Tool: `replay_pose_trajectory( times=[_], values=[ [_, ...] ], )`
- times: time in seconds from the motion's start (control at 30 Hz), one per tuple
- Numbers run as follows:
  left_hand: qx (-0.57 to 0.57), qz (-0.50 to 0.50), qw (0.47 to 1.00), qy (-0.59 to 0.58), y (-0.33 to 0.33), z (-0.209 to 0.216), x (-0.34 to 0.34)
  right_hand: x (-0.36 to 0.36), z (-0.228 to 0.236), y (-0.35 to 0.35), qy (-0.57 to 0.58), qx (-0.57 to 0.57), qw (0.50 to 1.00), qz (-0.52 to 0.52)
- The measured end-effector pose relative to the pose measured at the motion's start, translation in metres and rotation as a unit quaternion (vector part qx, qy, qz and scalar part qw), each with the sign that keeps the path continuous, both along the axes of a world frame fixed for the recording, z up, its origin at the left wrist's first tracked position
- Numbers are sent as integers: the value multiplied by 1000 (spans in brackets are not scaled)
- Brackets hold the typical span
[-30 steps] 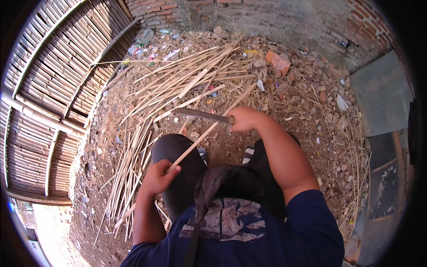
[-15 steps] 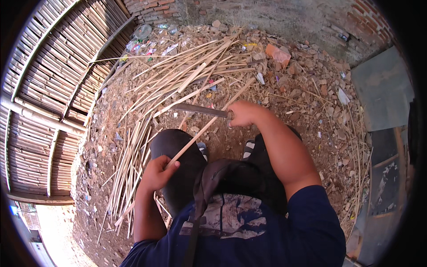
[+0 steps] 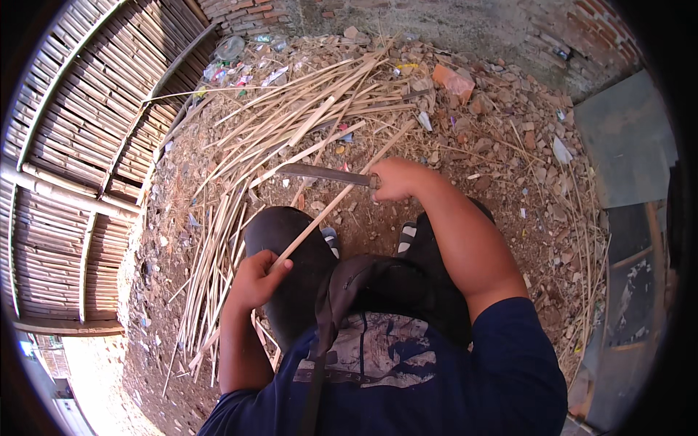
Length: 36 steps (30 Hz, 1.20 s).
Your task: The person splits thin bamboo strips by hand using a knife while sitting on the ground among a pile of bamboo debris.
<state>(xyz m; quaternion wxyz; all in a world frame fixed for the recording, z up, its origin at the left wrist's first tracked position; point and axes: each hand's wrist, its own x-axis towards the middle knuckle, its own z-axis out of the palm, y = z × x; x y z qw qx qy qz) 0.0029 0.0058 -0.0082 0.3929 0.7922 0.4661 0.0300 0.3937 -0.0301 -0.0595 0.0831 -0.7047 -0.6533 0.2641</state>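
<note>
A long, pale bamboo strip slants from lower left to upper right in front of me. My left hand is closed round its near part, by my left knee. In my right hand is the handle of a machete, its dark blade pointing left and lying across the strip. The strip's upper part runs on past the right fist, toward the pile. How the right fingers sit on the handle is partly hidden by the fist.
Many loose bamboo strips are heaped ahead and down my left side. Rubble and litter cover the dirt, with a broken orange brick ahead. A woven bamboo wall stands left, a brick wall ahead, and grey panels at right.
Very little differs. The machete and my right hand have shifted slightly up and left along the strip, while my left hand keeps its grip in nearly the same place.
</note>
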Motion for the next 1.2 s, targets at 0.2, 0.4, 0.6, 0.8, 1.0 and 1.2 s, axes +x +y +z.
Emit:
replay_pose_trajectory(
  times=[0.2, 0.4, 0.6, 0.8, 1.0, 1.2],
  values=[
    [2, 1, 1000, 6, 1, -2, -1, -1, 1, 1, -1, -9, 1000, -2],
    [-6, 2, 1000, -2, 0, 0, 0, -3, 5, -1, -10, -10, 1000, 5],
    [-1, -1, 1000, 0, 1, -1, 0, -5, 11, -1, -6, -34, 999, 1],
    [-3, 1, 1000, -3, 1, -2, 0, -5, 12, 0, -12, -34, 999, 4],
    [-5, 6, 1000, -1, 0, 1, 0, -4, 8, 4, -10, -30, 999, 24],
    [6, 11, 999, -31, -1, -5, -3, 16, 27, -2, 31, -40, 994, -95]
  ],
)
